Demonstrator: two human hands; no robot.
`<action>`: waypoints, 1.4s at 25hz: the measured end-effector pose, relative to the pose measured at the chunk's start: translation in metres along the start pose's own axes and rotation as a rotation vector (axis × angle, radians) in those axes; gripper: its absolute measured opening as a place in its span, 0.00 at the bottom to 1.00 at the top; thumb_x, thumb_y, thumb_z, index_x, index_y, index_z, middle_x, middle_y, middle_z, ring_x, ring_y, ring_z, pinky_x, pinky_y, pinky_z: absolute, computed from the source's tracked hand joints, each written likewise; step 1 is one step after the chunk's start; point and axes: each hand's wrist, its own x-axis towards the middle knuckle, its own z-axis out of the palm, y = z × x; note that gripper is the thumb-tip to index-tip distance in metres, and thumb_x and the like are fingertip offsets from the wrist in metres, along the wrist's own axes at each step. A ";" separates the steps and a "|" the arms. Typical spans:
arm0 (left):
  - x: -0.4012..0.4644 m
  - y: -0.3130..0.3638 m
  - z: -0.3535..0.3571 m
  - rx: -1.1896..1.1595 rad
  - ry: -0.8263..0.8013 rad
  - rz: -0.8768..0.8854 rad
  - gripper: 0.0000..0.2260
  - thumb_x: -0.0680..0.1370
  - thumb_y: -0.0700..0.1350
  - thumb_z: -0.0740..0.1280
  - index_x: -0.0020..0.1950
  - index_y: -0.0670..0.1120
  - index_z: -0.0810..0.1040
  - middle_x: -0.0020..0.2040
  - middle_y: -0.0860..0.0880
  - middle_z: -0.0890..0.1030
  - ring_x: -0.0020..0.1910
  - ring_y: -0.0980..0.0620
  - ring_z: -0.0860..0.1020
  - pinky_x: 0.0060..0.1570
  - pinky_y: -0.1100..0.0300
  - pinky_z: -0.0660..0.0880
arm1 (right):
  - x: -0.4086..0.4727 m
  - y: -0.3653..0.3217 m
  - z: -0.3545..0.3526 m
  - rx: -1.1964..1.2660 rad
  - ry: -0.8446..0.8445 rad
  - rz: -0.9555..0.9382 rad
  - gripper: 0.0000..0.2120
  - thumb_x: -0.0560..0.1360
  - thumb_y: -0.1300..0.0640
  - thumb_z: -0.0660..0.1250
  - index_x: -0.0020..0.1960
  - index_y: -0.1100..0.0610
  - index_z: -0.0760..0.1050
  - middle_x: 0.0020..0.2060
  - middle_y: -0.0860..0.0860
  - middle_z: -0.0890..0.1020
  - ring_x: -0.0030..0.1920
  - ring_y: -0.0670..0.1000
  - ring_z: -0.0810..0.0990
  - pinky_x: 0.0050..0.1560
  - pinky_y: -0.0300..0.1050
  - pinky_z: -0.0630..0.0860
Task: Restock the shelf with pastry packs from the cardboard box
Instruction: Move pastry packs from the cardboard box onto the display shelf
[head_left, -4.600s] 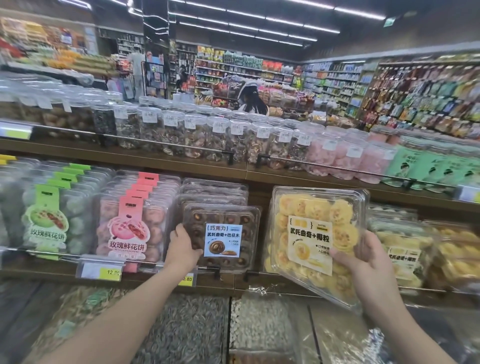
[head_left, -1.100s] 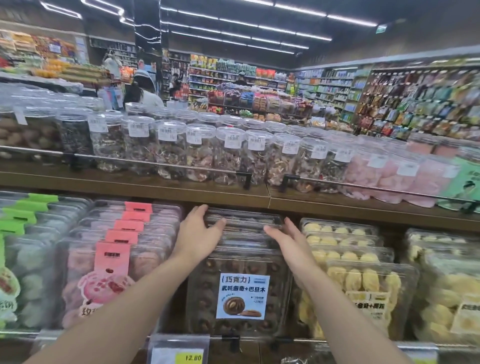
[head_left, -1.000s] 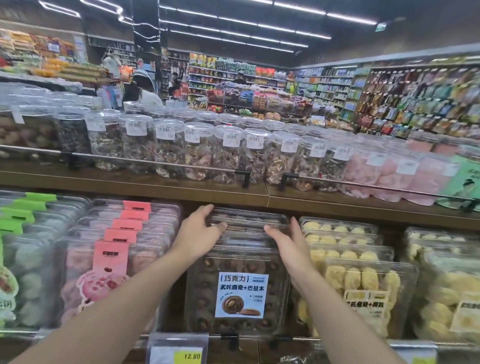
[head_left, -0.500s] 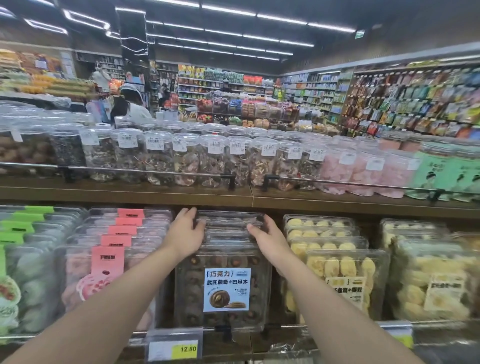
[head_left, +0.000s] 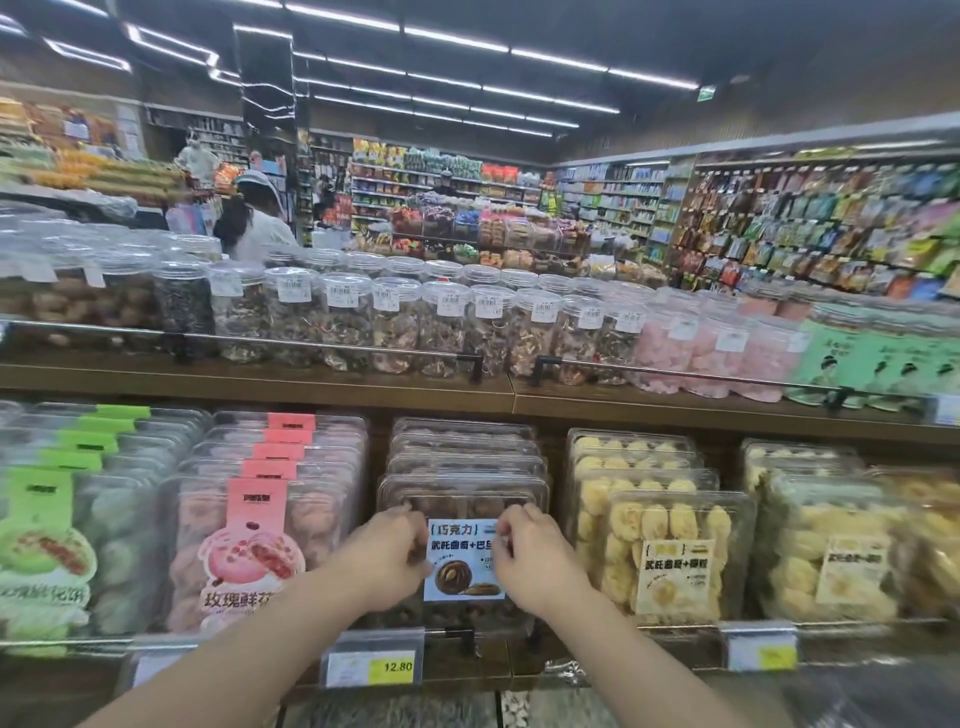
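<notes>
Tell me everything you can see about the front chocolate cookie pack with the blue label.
The front chocolate cookie pack is a clear plastic clamshell of dark brown cookies, standing upright on edge at the front of its row on the lower shelf, between pink-labelled and yellow cookie packs. Its blue label shows a cookie picture. The left hand and right hand both rest against its face, partly covering the label.

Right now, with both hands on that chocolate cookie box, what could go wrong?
1. Both hands, left and right, rest on the front chocolate pack. Pushing hard might dent its thin clear lid.
2. The packs stand on edge behind a thin rail. A pull could tip the front one over it.
3. A nudge sideways might knock the yellow cookie pack beside it.
</notes>
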 end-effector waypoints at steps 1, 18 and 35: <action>0.001 0.000 0.001 -0.014 0.001 -0.007 0.07 0.77 0.50 0.69 0.51 0.54 0.73 0.57 0.51 0.78 0.55 0.49 0.79 0.58 0.53 0.78 | 0.007 -0.001 0.000 0.029 -0.040 0.033 0.09 0.83 0.51 0.61 0.61 0.52 0.72 0.59 0.49 0.74 0.61 0.52 0.73 0.61 0.48 0.75; 0.019 0.157 0.008 -0.121 0.084 0.103 0.19 0.80 0.56 0.68 0.68 0.50 0.76 0.64 0.51 0.79 0.63 0.49 0.78 0.64 0.55 0.74 | -0.017 0.207 -0.143 0.259 0.258 0.184 0.24 0.81 0.45 0.65 0.74 0.55 0.71 0.68 0.55 0.78 0.69 0.57 0.75 0.68 0.51 0.72; 0.157 0.230 0.068 -0.586 0.229 -0.259 0.48 0.76 0.63 0.70 0.84 0.46 0.47 0.83 0.47 0.56 0.81 0.47 0.60 0.78 0.50 0.61 | 0.087 0.276 -0.117 1.028 -0.125 0.215 0.52 0.74 0.39 0.74 0.85 0.48 0.44 0.82 0.50 0.61 0.79 0.54 0.64 0.78 0.54 0.63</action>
